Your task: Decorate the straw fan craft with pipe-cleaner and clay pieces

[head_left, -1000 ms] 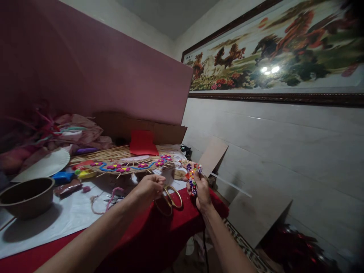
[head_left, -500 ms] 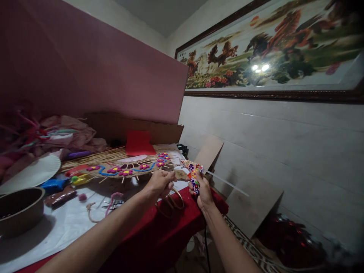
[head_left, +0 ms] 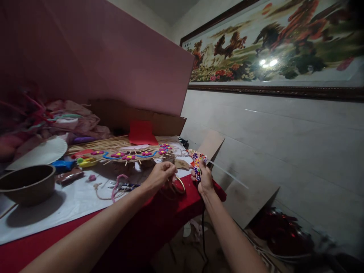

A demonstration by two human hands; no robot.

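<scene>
My right hand is wrapped round the grip of a glue gun with a colourful flower pattern. A long pale glue stick juts from its back, and a black cord hangs below. My left hand is closed, fingers pinched together, just left of the glue gun; whatever is between the fingertips is hidden. Gold-coloured loops, like scissor handles, lie beside and below it at the table edge. Beyond sits a curved craft piece with pink flowers, a blue wavy line and thin sticks.
A brown bowl stands on white paper over a red tablecloth. Pink yarn, a white paper plate, red paper and coloured packets surround it. Boards lean against the tiled wall at right.
The camera view has tilted slightly, so the table sits higher in the picture. Both hands keep nearly the same pose, with the glue gun still in my right hand.
</scene>
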